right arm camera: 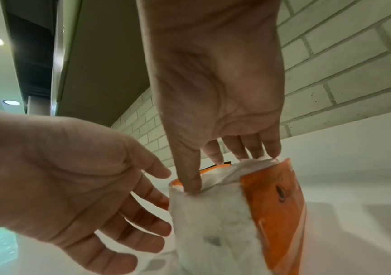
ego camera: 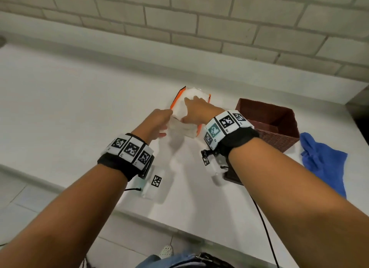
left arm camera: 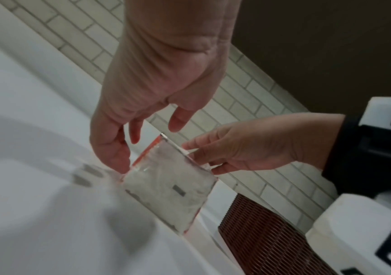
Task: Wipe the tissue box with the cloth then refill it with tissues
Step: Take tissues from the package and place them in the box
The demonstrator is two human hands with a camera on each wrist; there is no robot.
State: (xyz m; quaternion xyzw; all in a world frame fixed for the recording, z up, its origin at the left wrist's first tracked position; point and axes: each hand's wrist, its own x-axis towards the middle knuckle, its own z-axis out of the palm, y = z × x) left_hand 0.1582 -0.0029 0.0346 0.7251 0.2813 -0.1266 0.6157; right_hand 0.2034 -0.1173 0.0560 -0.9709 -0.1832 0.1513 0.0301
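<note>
A tissue pack [ego camera: 180,105] in clear and orange wrapper stands on the white counter [ego camera: 79,108]. My right hand [ego camera: 186,110] pinches its torn top: in the right wrist view the thumb [right arm camera: 189,184] presses into the opening and the fingers [right arm camera: 260,150] hold the wrapper's flap. My left hand [ego camera: 162,121] is beside the pack [left arm camera: 168,188], fingers relaxed and spread, one fingertip [left arm camera: 121,167] touching its near corner. The brown woven tissue box [ego camera: 267,126] stands open and looks empty just right of the pack. The blue cloth [ego camera: 323,164] lies crumpled further right.
A tiled wall [ego camera: 179,18] runs behind the counter. A dark brown piece [ego camera: 232,178] lies on the counter under my right wrist. The counter's front edge [ego camera: 139,216] runs close to my body, with floor tiles below.
</note>
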